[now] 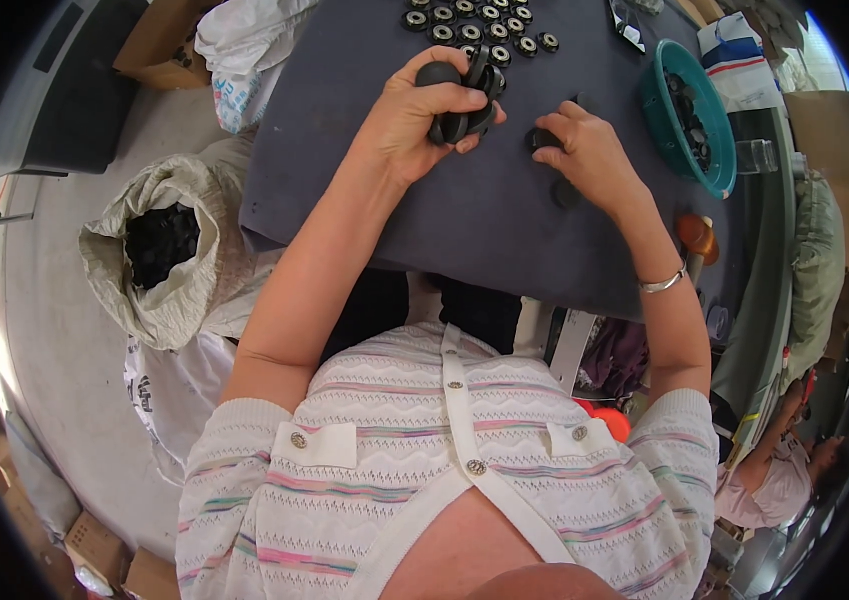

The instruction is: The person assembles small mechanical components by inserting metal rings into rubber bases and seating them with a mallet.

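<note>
My left hand [415, 115] is raised over the table, its fingers wrapped round several black rounded plastic parts [453, 125] bunched together. To its right my right hand [590, 155] is closed on a small black round piece [542, 141] at the tabletop. Another black disc [565, 192] lies just below that hand, and one more dark piece [585, 102] shows beyond its fingers. Past my left hand, several black wheels with metal centres [465, 33] lie in loose rows at the far side of the table.
The table has a dark grey cover [335, 130]. At its right stand a teal basin [660, 120] of black parts, a clear jar [757, 156] and an orange-brown object [697, 238]. On the floor at left sits an open woven sack [110, 250] of black pieces. Another person [770, 480] is at far right.
</note>
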### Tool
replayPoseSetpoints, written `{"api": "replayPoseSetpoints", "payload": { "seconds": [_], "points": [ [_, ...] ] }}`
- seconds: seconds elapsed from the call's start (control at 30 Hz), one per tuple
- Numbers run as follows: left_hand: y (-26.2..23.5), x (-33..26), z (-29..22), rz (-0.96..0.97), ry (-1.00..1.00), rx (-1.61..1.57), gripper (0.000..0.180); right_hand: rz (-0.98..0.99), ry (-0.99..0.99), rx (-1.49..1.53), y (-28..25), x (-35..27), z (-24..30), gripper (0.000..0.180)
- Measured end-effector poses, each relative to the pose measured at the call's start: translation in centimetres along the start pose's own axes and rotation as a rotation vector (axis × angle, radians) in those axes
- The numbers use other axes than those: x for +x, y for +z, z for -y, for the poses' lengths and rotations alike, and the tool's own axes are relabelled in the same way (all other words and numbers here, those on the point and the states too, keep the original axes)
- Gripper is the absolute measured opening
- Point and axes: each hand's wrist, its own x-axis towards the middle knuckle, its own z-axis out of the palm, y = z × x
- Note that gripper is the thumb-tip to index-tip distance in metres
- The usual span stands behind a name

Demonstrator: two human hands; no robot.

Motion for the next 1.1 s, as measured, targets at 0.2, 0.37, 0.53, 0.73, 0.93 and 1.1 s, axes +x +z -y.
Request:
{"api": "replayPoseSetpoints", "payload": {
  "seconds": [0.2, 0.37, 0.53, 0.73, 0.93, 1.1],
  "points": [
    [0.4, -0.2, -0.1, -0.039, 0.000, 0.061, 0.023, 0.006, -0.055, -0.021, 0.4, 0.5, -0.2, 0.029],
    [0.3, -0.2, -0.4, -0.031, 0.022, 0.064, 0.024, -0.018, -0.068, 0.035, 0.6, 0.5, -0.2, 0.026],
    [0.6, -0.2, -0.5, -0.235, 0.089, 0.055, 0.028, 0.003, 0.162, -0.111, 0.2, -0.5, -1.8, 0.028],
    [0.3, -0.1, -0.4, -0.293, 0.125, 0.173, 0.026, -0.255, -0.080, -0.164, 0.3, 3.0, 0.6, 0.027],
    [0.2, 0.1, 0.1, -0.262, 0.075, 0.199, 0.025, -0.169, -0.091, -0.067, 2.4, 5.0, 0.3, 0.027],
    [0.3, 0.0, 0.1, -0.229, 0.017, 0.245, 0.025, -0.161, -0.066, -0.250, 1.1, 3.2, 0.9, 0.027]
  ]
}}
